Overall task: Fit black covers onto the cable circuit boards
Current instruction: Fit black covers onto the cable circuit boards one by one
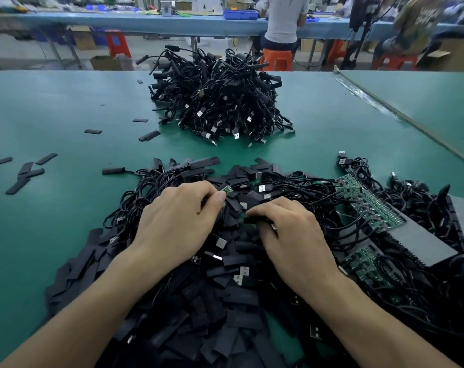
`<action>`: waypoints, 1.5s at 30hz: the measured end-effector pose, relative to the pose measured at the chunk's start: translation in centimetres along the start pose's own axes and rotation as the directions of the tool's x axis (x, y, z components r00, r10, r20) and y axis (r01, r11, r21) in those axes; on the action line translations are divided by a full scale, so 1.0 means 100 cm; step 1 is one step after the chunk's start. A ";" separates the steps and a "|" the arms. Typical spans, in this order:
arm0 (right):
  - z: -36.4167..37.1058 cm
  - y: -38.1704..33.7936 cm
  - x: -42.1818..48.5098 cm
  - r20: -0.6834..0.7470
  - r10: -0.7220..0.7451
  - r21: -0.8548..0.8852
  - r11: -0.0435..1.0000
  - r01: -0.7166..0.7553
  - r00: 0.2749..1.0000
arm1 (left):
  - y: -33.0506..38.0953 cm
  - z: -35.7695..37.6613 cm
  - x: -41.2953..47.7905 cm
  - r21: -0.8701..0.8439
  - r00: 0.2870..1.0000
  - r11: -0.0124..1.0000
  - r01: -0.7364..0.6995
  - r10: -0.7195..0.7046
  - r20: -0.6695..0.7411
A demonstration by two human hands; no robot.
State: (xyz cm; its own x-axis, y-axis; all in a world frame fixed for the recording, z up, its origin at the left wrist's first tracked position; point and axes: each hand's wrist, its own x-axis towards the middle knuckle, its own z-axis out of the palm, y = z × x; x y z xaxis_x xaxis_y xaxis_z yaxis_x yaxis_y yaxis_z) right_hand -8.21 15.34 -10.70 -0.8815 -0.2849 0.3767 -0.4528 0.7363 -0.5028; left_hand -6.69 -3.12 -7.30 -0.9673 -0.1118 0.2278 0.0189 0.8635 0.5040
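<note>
Green and rectangular, a small cable circuit board [227, 189] is pinched at the fingertips of the left hand [177, 219], towards the near edge of the teal tabletop [66, 235], with its long axis aimed far-right. What looks like a flat black sleeve cover [256, 219] is held under the curled fingers of the right hand [292, 235], just right of the board.

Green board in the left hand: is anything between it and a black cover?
Nothing visible blocks it. The left hand pinches the board; the right hand grips what looks like a cover close beside it, over the pile of loose covers.
</note>
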 end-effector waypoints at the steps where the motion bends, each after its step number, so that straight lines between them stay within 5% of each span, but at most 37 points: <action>1: -0.001 0.000 0.000 -0.043 -0.008 0.045 0.999 0.010 0.999 | 0.001 0.000 0.000 0.005 1.000 1.000 0.002 -0.002 -0.007; 15: 0.002 0.004 0.001 -0.112 0.016 0.378 0.925 0.028 0.994 | 0.004 -0.002 -0.002 -0.061 0.996 0.998 -0.006 0.011 0.087; 25: 0.001 0.001 0.002 -0.107 0.065 0.701 0.712 0.029 0.992 | 0.002 -0.002 -0.002 -0.278 0.966 0.960 -0.034 0.102 0.237; 35: 0.000 0.000 0.001 -0.127 0.022 0.576 0.815 0.055 0.992 | 0.003 -0.002 0.003 -0.432 0.969 0.902 0.020 0.089 0.230; 45: -0.002 0.000 0.002 -0.164 0.143 0.598 0.801 -0.017 0.976 | -0.007 -0.005 0.008 -0.468 0.963 0.884 0.005 0.123 0.242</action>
State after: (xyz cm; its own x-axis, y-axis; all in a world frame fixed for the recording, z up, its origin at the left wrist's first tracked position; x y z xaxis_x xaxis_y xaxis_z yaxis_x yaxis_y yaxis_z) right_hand -8.38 15.42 -10.49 -0.9030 -0.0718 0.4237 -0.4284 0.2278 -0.8744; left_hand -7.32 -4.07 -7.08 -0.9898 0.1174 0.0801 0.1308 0.5323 0.8364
